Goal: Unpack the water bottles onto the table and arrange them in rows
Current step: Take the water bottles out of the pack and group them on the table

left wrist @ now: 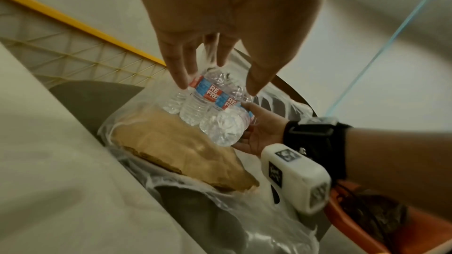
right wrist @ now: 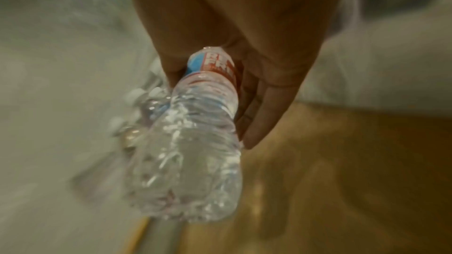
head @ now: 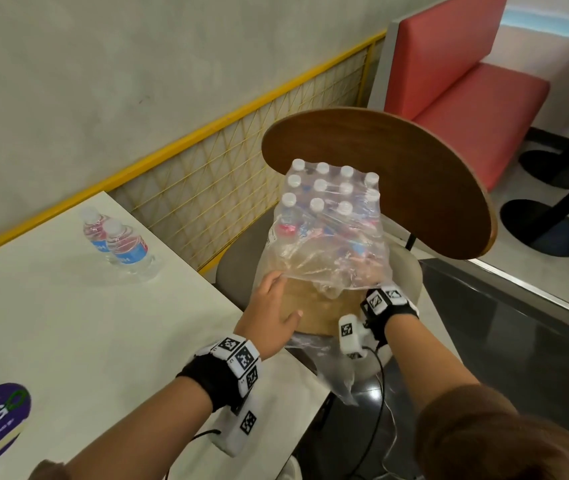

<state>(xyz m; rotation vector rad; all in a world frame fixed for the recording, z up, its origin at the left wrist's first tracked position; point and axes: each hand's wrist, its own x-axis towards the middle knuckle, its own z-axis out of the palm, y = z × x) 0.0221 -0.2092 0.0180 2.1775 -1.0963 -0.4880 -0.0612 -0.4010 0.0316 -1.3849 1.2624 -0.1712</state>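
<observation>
The right hand (right wrist: pixel 220 61) is curled around one clear plastic water bottle with a red-and-blue label (right wrist: pixel 195 142) and grips it near the label; the bottle is at the opening of the clear shrink-wrapped pack of white-capped bottles (head: pixel 328 216). The left hand (head: pixel 272 306) has relaxed, nearly straight fingers — its fingertips (left wrist: pixel 179 80) touch the thin crinkled wrap at the torn edge of the pack. The pack sits on a brown cardboard sheet (left wrist: pixel 176 142) on a round wooden chair (head: pixel 397 174). On the smooth white desk (head: pixel 68 323) two small labelled water bottles (head: pixel 116 244) stand upright, just beside each other. Behind is a yellow wire-mesh railing (head: pixel 207 168) and a red padded bench (head: pixel 466 81).
</observation>
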